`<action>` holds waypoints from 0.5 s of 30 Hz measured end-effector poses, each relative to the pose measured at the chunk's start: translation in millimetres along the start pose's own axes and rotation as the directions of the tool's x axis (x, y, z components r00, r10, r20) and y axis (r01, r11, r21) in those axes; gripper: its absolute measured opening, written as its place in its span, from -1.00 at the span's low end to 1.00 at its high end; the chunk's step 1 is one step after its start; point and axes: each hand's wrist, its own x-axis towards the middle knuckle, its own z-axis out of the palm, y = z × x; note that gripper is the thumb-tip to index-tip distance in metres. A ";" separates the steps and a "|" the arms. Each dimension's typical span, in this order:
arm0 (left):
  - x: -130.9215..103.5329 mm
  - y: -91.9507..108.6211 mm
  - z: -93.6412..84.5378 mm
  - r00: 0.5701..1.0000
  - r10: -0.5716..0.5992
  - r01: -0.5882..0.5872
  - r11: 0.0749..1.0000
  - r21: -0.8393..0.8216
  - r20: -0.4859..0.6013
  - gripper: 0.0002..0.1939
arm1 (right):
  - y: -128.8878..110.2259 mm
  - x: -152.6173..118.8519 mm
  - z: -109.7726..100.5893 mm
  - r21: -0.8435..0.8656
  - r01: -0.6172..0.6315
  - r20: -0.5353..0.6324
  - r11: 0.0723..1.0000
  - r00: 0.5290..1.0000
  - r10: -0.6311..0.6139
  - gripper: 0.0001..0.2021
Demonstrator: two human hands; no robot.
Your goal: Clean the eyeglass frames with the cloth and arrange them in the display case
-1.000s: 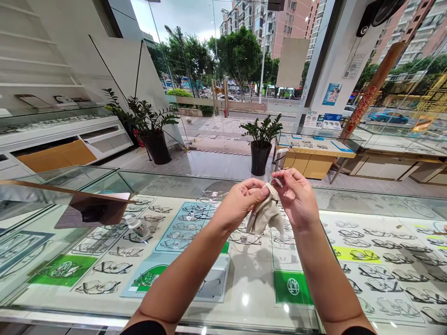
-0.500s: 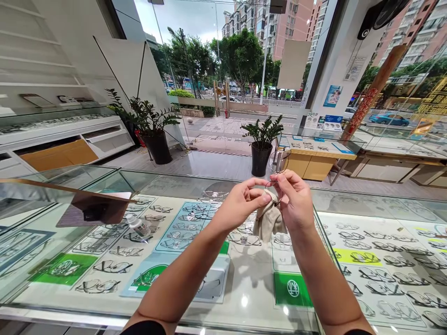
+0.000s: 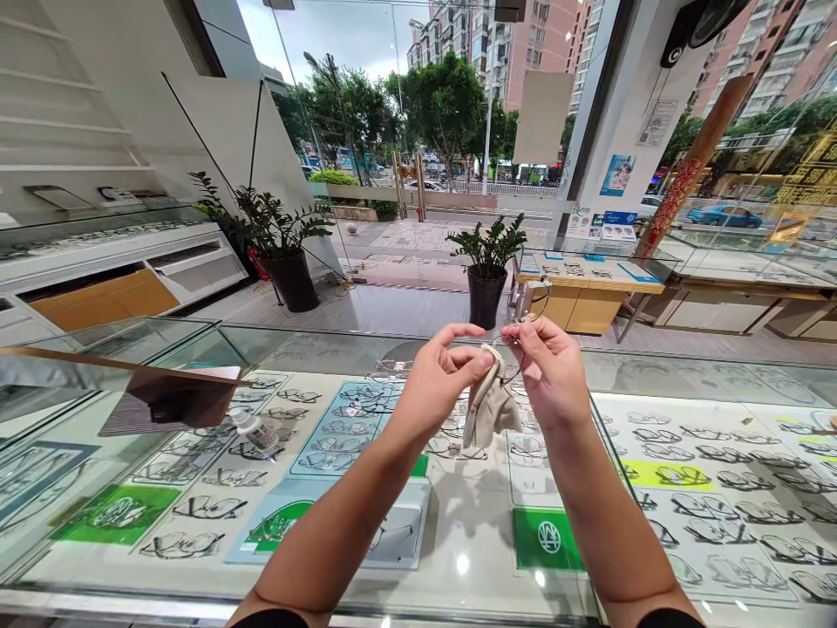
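A crumpled beige cloth (image 3: 489,408) hangs from my left hand (image 3: 448,371), pinched between thumb and fingers. Close to its right, my right hand (image 3: 549,362) grips a thin dark-framed pair of glasses (image 3: 513,371) near the middle of the frame. One rim lies beside the cloth, and the other part sticks up above my right fingers. Both hands are raised over the glass display counter (image 3: 458,523). Whether the cloth touches the lens is hard to make out.
Rows of glasses (image 3: 693,475) lie under the counter glass. A white bottle (image 3: 254,429) and a brown tilted board (image 3: 176,397) stand at the left. Beyond the counter are two potted plants (image 3: 487,292) and another display table (image 3: 588,301).
My left hand and the cloth have moved slightly left, away from my right hand. More of the glasses' rim shows between the hands.
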 end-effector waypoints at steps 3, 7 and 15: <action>-0.2 1.2 -2.8 1.000 0.022 -0.023 0.999 0.042 0.021 -0.38 | -0.3 -0.6 1.4 0.012 -0.011 0.003 1.000 1.000 0.011 -0.75; -2.3 5.3 -5.8 0.989 0.146 -0.142 0.975 0.170 -0.008 -0.57 | -3.0 0.5 0.8 0.075 -0.090 0.016 0.993 0.996 0.089 -0.74; 5.6 14.0 -24.2 0.930 0.335 -0.268 0.901 0.342 -0.153 -0.80 | -15.3 2.7 -4.2 0.156 -0.179 0.107 0.971 0.981 0.164 -0.76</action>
